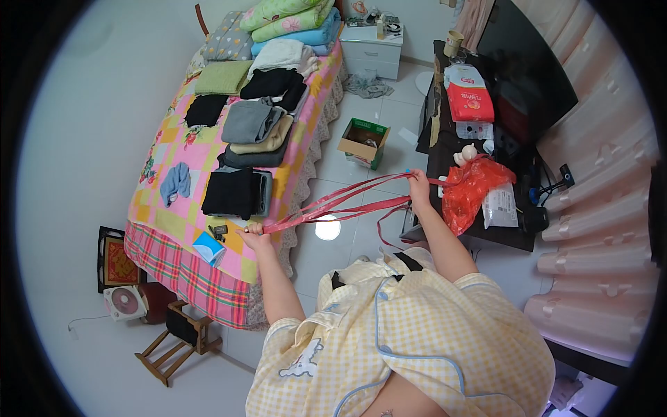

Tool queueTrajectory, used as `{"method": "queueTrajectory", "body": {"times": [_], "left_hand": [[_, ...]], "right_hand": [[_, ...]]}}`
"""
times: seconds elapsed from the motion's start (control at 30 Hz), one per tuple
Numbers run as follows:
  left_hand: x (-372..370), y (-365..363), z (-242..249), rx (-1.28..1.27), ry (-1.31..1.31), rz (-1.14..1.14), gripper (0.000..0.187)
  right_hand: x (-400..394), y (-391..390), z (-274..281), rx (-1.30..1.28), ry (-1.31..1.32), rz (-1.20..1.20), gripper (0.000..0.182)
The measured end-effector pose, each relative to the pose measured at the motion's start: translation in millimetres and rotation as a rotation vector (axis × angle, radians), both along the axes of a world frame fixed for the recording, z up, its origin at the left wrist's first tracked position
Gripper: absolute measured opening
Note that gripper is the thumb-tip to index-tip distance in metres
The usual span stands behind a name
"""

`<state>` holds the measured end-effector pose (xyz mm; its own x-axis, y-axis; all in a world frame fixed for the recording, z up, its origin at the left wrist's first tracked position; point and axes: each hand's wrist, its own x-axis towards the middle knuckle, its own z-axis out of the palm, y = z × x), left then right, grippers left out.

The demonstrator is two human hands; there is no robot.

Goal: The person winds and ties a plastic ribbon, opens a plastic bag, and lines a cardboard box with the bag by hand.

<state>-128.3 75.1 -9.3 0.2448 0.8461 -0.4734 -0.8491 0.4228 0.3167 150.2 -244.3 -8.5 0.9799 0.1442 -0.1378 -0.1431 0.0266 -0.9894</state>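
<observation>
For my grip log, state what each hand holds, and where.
Red strips: the left hand grips one bunched end, the right hand their opposite stretch.

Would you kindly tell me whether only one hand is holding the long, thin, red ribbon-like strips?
No, the left hand and the right hand both grip the red strips, which stretch between them.

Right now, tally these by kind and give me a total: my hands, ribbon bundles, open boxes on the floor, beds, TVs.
Hands: 2, left hand and right hand
Ribbon bundle: 1
Open box: 1
Bed: 1
TV: 1
Total: 6
</observation>
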Motion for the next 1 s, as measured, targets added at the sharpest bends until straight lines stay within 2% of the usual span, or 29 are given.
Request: {"method": "queueTrajectory", "body": {"times": [0.17,0.5,0.57,0.63,0.7,0.77,0.8,0.87,0.9,0.97,1.0], "left_hand": [[0,3,-6,0.005,-0.022,-0.011,0.047],[2,13,-34,-0.045,0.028,0.004,0.042],[3,15,-42,-0.069,0.017,-0.028,0.041],[16,2,-27,-0.185,0.004,-0.044,0.04],[22,-9,-13,-0.191,-0.017,-0.069,0.041],[25,-14,-15,-0.199,-0.038,-0.094,0.042],[26,-14,-25,-0.12,-0.037,-0.155,0.041],[30,-20,-27,-0.04,-0.035,-0.213,0.041],[38,-28,-18,0.029,-0.077,-0.298,0.038],[57,-47,4,0.099,-0.12,-0.383,0.036],[68,-57,16,0.112,-0.081,-0.449,0.034]], "right_hand": [[-2,-2,13,-0.059,0.135,0.092,0.012],[2,4,-6,-0.13,0.03,0.059,0.015],[2,7,-5,-0.131,0.178,0.107,0.017],[-4,10,6,-0.083,0.244,0.129,0.017],[-8,13,10,-0.035,0.311,0.15,0.017],[-9,16,8,-0.166,0.273,0.203,0.018],[-8,17,2,-0.167,0.272,0.205,0.018],[-4,18,-19,-0.586,0.121,0.425,0.03],[-9,20,-17,-0.586,0.121,0.426,0.03],[-33,30,5,-1.127,-0.074,0.444,0.053],[-41,32,17,-1.148,-0.202,0.551,0.064]]}}
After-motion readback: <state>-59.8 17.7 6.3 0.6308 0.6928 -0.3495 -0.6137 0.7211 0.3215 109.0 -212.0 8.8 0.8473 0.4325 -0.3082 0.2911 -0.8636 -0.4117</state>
